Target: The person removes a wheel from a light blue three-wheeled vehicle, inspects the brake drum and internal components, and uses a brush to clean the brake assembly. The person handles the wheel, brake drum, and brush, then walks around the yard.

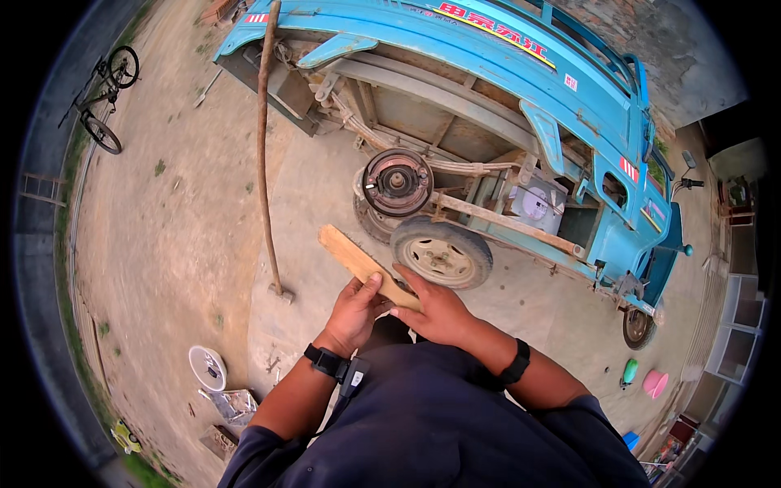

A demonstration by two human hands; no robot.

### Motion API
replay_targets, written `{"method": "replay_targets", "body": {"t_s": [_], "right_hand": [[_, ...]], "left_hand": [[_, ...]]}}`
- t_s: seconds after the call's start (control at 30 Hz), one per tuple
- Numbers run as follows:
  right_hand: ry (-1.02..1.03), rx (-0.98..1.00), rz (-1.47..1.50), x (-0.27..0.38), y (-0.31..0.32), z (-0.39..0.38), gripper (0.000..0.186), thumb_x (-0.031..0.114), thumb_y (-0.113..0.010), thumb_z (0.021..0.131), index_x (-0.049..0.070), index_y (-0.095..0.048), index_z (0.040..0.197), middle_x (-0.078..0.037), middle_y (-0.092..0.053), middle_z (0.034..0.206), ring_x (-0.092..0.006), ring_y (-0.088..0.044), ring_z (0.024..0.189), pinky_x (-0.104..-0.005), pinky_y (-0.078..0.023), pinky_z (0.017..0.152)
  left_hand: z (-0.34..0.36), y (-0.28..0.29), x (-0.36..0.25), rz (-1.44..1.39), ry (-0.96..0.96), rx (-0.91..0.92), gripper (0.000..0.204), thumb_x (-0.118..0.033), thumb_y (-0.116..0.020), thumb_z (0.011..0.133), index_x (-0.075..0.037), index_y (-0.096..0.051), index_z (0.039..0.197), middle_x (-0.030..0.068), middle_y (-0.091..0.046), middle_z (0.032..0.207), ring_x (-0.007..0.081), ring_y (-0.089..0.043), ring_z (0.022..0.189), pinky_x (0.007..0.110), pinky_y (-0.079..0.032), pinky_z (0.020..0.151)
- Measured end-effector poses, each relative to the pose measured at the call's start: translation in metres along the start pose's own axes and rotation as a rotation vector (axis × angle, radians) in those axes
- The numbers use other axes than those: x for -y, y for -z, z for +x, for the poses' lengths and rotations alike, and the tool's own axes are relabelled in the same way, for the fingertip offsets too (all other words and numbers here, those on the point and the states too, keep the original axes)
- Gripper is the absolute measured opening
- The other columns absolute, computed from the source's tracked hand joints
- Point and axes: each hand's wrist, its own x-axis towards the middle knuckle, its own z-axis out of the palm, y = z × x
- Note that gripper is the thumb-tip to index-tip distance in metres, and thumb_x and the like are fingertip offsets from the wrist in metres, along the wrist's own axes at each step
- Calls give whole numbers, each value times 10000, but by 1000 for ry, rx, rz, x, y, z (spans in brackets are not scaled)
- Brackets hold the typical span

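Observation:
Both my hands are on a short, flat wooden board, held in front of my body with its far end pointing up and left. My left hand grips its near part, thumb on top. My right hand closes on the near end, with its index finger stretched along the right edge. A small dark patch shows beside that finger; I cannot make out what it is. Beyond the board, a loose wheel with a tyre lies by a bare, rusty brake drum assembly on the blue three-wheeled truck.
A long wooden pole leans against the truck's left end. At lower left are a white bucket and a tray of tools. A bicycle stands far left. A pink basin and green bottle are at right.

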Motion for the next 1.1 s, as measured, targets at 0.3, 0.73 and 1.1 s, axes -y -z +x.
{"method": "replay_targets", "body": {"t_s": [0.3, 0.73, 1.1], "right_hand": [[-90, 43, 63, 19, 15, 9, 739, 267, -671, 899, 92, -323, 1527, -266, -665, 1164, -436, -637, 1108, -469, -514, 928], [-34, 40, 53, -20, 38, 12, 712, 316, -677, 910, 47, -368, 1492, -118, -707, 1036, -274, -697, 817, -384, -539, 755], [-488, -166, 429, -45, 32, 93, 451, 450, -614, 994, 9, -607, 1093, -70, -664, 820, -136, -665, 617, -270, -495, 524]], "left_hand": [[-5, -17, 0, -38, 156, 130, 400, -379, -539, 1047, -38, -558, 1255, 89, -657, 1185, 204, -636, 1122, 387, -507, 1004], [13, -4, -15, -59, -38, -187, 141, -160, -608, 1009, -70, -539, 1092, 86, -642, 913, 248, -689, 826, 392, -586, 782], [79, 63, -96, 303, 47, -259, 164, -171, -643, 981, -58, -530, 1019, 46, -566, 792, 184, -599, 629, 339, -536, 602]]}}
